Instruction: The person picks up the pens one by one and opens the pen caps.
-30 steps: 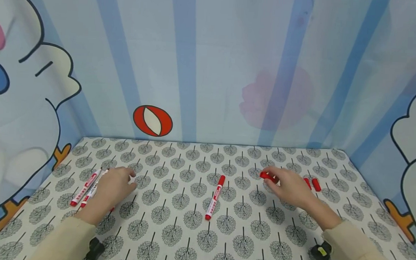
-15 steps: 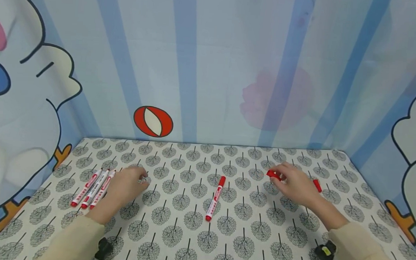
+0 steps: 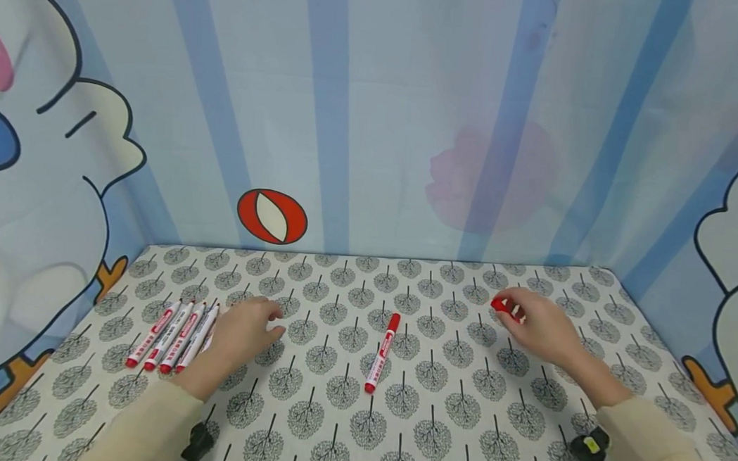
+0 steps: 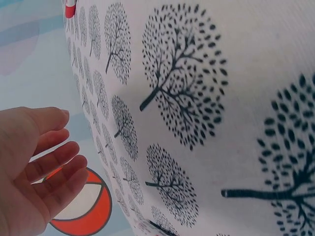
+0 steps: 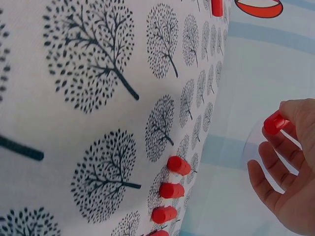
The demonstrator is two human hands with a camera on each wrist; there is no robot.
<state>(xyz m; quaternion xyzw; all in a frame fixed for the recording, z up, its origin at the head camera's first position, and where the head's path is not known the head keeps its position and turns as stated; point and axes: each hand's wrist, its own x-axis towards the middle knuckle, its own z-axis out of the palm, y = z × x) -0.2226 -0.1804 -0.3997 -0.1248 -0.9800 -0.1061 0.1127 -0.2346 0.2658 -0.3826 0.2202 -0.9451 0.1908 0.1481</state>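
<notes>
My right hand (image 3: 542, 329) pinches a red marker cap (image 5: 277, 122) between thumb and forefinger, its other fingers loosely bent in the right wrist view. Below it in that view, several more red caps (image 5: 171, 190) lie in a row on the cloth. My left hand (image 3: 243, 333) hovers empty, fingers relaxed and slightly bent. Just left of it, several uncapped red-and-white markers (image 3: 174, 338) lie side by side, tips away from me; the hand partly covers the rightmost. Between the hands lies a capped red marker (image 3: 382, 353), its cap at the far end.
A white cloth (image 3: 332, 426) with grey tree prints covers the table. Behind it rises a blue-striped backdrop (image 3: 401, 120) printed with cartoon figures. Black wrist devices (image 3: 590, 447) show at both sleeves.
My left hand has moved right, away from the row of markers, uncovering more of them. The right hand has shifted right with the cap, over the loose caps, and now hides them in the head view.
</notes>
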